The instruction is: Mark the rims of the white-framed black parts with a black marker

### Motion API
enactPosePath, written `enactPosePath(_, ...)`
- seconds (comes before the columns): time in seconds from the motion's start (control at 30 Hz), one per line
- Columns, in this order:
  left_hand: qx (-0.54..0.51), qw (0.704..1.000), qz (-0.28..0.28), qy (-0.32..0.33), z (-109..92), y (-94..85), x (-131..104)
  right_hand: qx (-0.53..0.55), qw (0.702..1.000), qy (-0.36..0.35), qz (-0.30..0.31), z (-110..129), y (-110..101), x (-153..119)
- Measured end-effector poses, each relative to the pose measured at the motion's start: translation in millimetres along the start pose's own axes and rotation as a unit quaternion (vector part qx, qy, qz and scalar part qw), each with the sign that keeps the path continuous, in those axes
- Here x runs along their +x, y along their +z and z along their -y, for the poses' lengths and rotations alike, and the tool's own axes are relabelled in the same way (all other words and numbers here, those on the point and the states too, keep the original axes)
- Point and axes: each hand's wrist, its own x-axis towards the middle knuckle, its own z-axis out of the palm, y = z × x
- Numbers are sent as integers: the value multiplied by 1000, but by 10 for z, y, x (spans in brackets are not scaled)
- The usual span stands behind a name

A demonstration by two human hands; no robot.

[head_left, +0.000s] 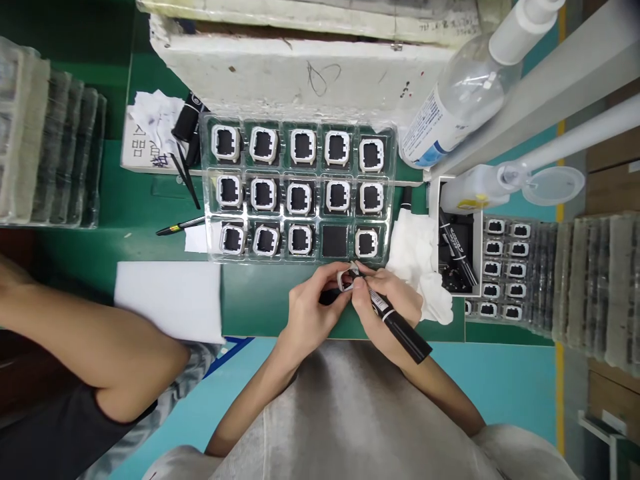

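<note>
Near the table's front edge, my left hand (313, 307) is closed on a small white frame (344, 281), pinched between thumb and fingers. My right hand (383, 303) grips a black marker (400, 327), whose tip end is at the frame. Just beyond both hands lies a clear plastic tray (250, 259) with rows of similar white square frames. One pocket (335, 241) in the nearest row, second from the right, holds no frame. The marker's tip and part of the held frame are hidden by my fingers.
A white cloth (417, 260) and a box with markers (479, 257) lie right of the tray. Spray bottle (453, 107) stands behind. White foam sheet (167, 300) is left, beside another person's arm (100, 340). Stacked trays (590, 280) stand far right.
</note>
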Motion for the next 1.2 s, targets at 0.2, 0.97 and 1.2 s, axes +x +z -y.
enactPosePath(0.2,-8,1000,-2,-5,4,6,1,-13,999,-29,-9,-19,1,9)
enactPosePath(0.97,-151,984,11,-98,-39,-24,46,71,997,10,-14,-1,-26,-27)
enactPosePath(1.2,-196,975,29,-101,-18,-50,21,106,993,-40,-33,16,-40,32)
